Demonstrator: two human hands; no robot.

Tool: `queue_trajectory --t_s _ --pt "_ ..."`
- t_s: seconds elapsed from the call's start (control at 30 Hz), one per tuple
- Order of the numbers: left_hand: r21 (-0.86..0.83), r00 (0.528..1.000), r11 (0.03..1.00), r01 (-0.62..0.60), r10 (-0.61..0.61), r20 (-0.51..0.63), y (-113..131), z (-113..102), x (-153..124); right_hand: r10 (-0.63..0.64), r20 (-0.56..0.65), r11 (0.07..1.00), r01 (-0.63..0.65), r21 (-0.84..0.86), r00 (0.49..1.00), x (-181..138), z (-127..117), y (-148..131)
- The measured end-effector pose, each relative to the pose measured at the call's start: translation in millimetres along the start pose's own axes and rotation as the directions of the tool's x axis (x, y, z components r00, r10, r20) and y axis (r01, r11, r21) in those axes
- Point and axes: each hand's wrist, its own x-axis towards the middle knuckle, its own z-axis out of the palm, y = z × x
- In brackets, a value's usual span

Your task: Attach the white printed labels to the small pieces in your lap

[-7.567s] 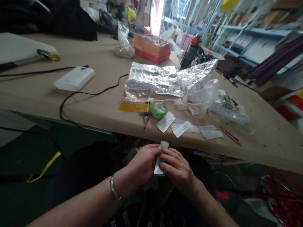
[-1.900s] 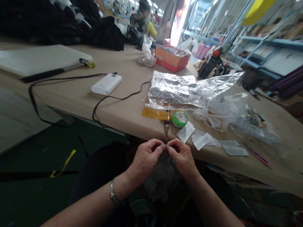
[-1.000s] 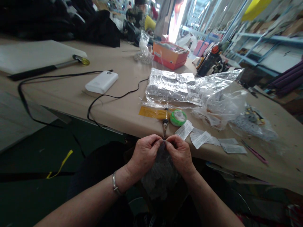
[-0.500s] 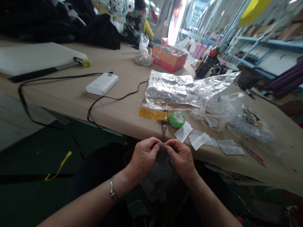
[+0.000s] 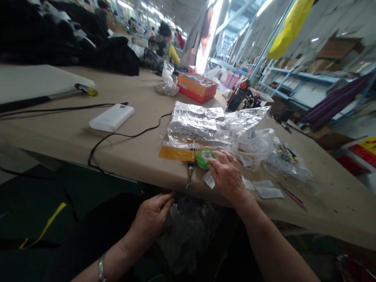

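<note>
My left hand [image 5: 153,214] is just below the table's front edge. Its thumb and fingers are pinched together, and what they hold is too small and dark to make out. Over the table, my right hand [image 5: 227,176] reaches forward, fingers bent and apart, with fingertips at the right rim of a green round case [image 5: 203,159] with a pale centre. Beside the case, a slim tool with a metal tip [image 5: 190,172] points toward the table edge. White printed labels [image 5: 209,180] lie partly under my right hand. Beneath the edge hangs a crumpled translucent plastic bag [image 5: 190,231].
A clear plastic package [image 5: 196,125] lies behind an amber strip [image 5: 173,153]. Left are a white power bank [image 5: 111,117] and a black cord [image 5: 132,135]. Pink tweezers [image 5: 292,196] and a bag of small parts [image 5: 286,158] lie right. An orange box [image 5: 196,88] stands farther back.
My hands have come apart. The right has left the pinch and moved forward to the green case; the left has dropped down and left. The view has shifted rightward.
</note>
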Motion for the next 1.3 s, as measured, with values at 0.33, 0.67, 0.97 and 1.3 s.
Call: queue_trajectory --t_s 0.33,0.67,0.97,1.3 --pt "-0.175 0.986 0.977 0.12 -0.097 0.135 22.9 18.1 -10.9 -0.039 -0.02 0.999 0.04 0.03 0.999 -77.4 9.1 2.5" --pt "-0.484 0.889 0.762 0.43 -0.263 0.376 58.5 40.3 -9.6 -0.058 -0.201 0.981 0.093 0.172 0.978 -79.1 5.8 2.2" --pt "-0.739 0.728 0.065 0.67 -0.255 0.637 94.2 59.4 -2.5 -0.255 -0.15 0.904 0.291 0.314 0.955 -116.7 -16.8 -26.7" --pt "-0.636 0.703 0.307 0.708 -0.385 0.598 94.2 64.5 -3.8 0.036 -0.085 0.999 -0.038 -0.019 0.996 -116.8 -1.1 43.0"
